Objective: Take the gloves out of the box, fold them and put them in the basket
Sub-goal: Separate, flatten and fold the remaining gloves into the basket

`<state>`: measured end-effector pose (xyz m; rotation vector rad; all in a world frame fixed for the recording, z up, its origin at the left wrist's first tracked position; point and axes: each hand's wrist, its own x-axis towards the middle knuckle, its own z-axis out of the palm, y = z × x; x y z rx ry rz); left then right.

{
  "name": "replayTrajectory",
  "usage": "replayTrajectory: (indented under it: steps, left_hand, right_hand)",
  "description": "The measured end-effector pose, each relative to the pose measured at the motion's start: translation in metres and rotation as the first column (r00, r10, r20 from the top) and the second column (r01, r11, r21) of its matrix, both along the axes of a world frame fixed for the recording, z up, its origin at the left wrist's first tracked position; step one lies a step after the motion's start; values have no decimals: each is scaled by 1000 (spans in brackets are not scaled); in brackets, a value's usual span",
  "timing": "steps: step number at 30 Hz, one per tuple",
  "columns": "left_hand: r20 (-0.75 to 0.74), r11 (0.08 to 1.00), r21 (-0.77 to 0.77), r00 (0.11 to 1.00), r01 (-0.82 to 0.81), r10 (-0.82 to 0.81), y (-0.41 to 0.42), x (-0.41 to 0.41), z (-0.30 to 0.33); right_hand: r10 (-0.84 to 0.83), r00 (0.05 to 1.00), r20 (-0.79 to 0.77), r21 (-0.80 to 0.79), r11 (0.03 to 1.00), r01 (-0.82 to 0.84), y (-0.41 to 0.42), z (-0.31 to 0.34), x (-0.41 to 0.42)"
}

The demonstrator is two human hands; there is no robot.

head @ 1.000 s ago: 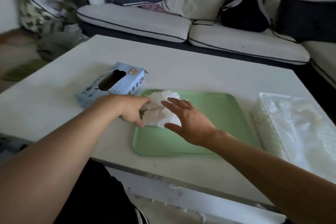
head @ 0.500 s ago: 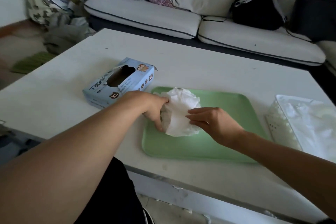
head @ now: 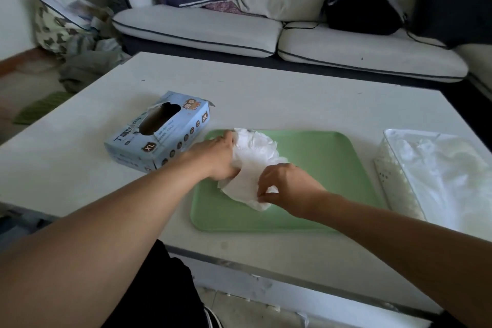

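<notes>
White table (head: 266, 88) fronts a white sofa (head: 202, 29) with cushions; dim light.

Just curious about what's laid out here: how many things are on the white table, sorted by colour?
Blue: 1, the glove box
Green: 1, the tray
White: 2, the crumpled glove on the tray, held by the left hand and right hand, and the basket
Total: 4

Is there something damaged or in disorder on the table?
The blue glove box has a raggedly torn opening and lies askew to the green tray. The white glove both hands hold is still crumpled, not folded.
</notes>
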<state>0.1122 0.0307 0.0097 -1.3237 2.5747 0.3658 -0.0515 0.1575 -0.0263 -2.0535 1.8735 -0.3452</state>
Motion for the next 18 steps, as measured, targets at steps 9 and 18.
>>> replayTrajectory:
  steps: [9,18]
  left_hand:
    - [55,999,-41,999,0,2,-12,3,-1]
    - [75,996,82,997,15,-21,-7,-14,28]
  right_hand:
    - [-296,381,876,200,942,270,18,96,-38]
    - [-536,327,778,422,832,361,32,83,-60]
